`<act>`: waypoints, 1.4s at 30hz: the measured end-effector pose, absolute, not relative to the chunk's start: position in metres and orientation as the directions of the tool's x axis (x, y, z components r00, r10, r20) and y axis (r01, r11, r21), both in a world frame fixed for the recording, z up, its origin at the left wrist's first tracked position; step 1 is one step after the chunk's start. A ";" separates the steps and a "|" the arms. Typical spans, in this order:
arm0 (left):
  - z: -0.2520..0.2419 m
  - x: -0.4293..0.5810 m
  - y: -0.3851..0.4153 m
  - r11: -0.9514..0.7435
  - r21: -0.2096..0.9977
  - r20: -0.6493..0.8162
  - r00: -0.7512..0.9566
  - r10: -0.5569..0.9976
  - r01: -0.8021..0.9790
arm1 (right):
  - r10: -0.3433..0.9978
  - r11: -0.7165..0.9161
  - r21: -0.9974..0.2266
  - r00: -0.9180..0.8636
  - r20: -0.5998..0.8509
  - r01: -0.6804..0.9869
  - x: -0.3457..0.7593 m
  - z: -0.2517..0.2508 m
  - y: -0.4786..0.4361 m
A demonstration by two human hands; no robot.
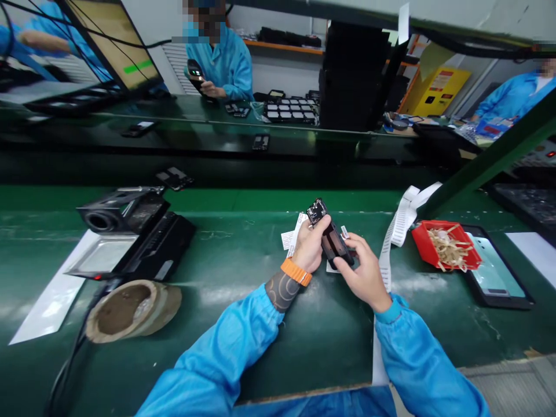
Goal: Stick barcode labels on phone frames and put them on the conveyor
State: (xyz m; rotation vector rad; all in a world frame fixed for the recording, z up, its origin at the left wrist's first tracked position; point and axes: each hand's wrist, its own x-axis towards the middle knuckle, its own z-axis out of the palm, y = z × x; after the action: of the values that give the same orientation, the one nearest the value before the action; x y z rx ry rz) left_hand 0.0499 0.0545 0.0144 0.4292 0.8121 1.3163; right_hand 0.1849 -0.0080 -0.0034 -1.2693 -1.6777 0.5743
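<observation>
My left hand [307,246] is closed around an opened phone [333,242], thumb across its upper part. A circuit board is exposed at the phone's top end, and the long dark bay below it is bare. My right hand [362,269] grips the lower end, thumb on the near edge and fingers along the right side. A small white tab [344,231] sticks out at that side by my fingertips; whether it is attached to the phone I cannot tell. White printed label sheets [295,234] lie on the green bench under and beside my left hand.
A long label strip [402,217] trails down right of my right hand. Beyond it are a red bin [423,246] of scraps and a tray [495,266]. At left stand a black device [160,249] and a tape roll [167,307]. Phone parts [174,178] lie behind; co-workers sit opposite.
</observation>
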 end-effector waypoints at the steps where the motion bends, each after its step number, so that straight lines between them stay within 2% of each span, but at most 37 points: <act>1: 0.015 0.049 0.055 0.241 0.687 -0.284 0.052 0.957 -0.686 | 0.923 0.334 -0.809 0.008 0.386 0.483 0.185 -0.005 -0.007; 5: 0.017 0.042 0.057 0.349 0.554 -0.272 0.232 0.934 -0.756 | 0.949 0.231 -0.921 0.138 0.285 0.315 0.186 -0.010 -0.002; 8: 0.018 0.039 0.055 0.402 0.462 -0.201 0.349 0.915 -0.790 | 0.970 0.176 -0.964 0.130 0.204 0.200 0.184 -0.013 0.001; 12: 0.019 0.038 0.050 0.448 0.384 -0.121 0.436 0.892 -0.807 | 0.979 0.159 -0.979 0.109 0.173 0.125 0.182 -0.016 0.001; 15: 0.020 0.036 0.050 0.493 0.373 -0.143 0.476 0.868 -0.786 | 0.973 0.177 -0.973 0.120 0.195 0.147 0.186 -0.015 0.002; 18: 0.019 0.029 0.052 0.517 0.404 -0.141 0.507 0.851 -0.755 | 0.938 0.193 -0.969 0.260 0.229 0.156 0.192 -0.012 0.003; 22: 0.014 0.021 0.050 0.623 0.459 -0.093 0.663 0.743 -0.634 | 0.913 0.188 -0.976 0.346 0.215 0.111 0.194 -0.008 0.004; 27: 0.008 0.026 0.039 0.678 0.500 -0.054 0.762 0.645 -0.538 | 0.896 0.188 -0.961 0.365 0.252 0.201 0.189 -0.010 0.009; 31: 0.015 0.024 0.035 0.663 0.502 -0.076 0.736 0.673 -0.555 | 0.908 0.180 -0.949 0.329 0.261 0.257 0.195 -0.010 0.013; 34: 0.024 0.006 0.042 0.594 0.518 -0.096 0.648 0.755 -0.615 | 0.914 0.161 -0.922 0.298 0.274 0.352 0.209 -0.012 0.017; 36: 0.029 -0.011 0.049 0.523 0.543 -0.122 0.555 0.823 -0.657 | 0.925 0.147 -0.860 0.240 0.294 0.488 0.217 -0.017 0.021; 39: 0.032 -0.030 0.057 0.463 0.577 -0.172 0.454 0.874 -0.673 | 0.940 0.211 -0.682 0.046 0.338 0.700 0.221 -0.029 0.030; 42: 0.029 -0.034 0.060 0.482 0.585 -0.187 0.470 0.863 -0.652 | 0.941 0.273 -0.556 -0.097 0.325 0.785 0.217 -0.040 0.039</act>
State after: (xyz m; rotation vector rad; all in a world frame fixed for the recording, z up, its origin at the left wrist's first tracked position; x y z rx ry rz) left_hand -0.0340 0.0598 0.0288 0.4730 0.5016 0.9711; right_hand 0.2166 0.0390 -0.0397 -1.5522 -1.9198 0.3189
